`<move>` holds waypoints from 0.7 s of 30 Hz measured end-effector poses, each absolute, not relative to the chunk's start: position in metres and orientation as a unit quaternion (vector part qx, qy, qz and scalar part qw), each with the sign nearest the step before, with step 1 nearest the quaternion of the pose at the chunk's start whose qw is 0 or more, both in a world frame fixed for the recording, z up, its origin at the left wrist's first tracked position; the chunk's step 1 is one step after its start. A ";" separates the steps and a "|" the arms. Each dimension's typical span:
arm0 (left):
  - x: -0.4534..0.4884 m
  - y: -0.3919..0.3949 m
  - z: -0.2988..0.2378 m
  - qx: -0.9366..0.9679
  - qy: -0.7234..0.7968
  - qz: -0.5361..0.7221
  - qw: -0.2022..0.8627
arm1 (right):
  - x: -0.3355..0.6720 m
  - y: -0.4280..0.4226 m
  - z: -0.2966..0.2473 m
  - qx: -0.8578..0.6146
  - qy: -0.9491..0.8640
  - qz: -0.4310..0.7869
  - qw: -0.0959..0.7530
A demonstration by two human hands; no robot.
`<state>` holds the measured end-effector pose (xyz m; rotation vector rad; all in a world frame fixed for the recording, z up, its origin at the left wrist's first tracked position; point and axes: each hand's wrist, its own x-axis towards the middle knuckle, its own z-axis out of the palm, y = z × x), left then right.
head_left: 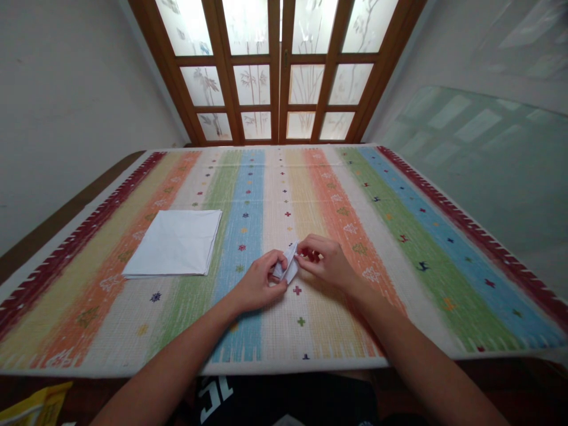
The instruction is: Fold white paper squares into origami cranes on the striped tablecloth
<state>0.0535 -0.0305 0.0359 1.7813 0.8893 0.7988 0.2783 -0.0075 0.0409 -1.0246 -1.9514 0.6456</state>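
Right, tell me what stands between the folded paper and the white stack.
The left hand, holding the folded paper on that side; beyond it, only striped cloth up to the stack of white sheets.

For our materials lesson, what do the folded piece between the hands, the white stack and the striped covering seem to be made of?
The folded piece looks like matte white paper, holding crisp creases. The white stack seems similar: thin, flat, matte sheets, perhaps paper. The striped covering looks like woven fabric, with visible weave texture; its fibre cannot be told.
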 end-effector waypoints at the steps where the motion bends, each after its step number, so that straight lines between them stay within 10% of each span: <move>1: 0.054 -0.031 0.035 0.729 0.364 0.329 0.477 | 0.277 -0.008 0.040 -0.408 -0.772 0.261 0.412; 21: 0.054 -0.030 0.033 0.772 0.372 0.340 0.388 | 0.263 -0.011 0.031 -0.479 -0.594 0.434 0.479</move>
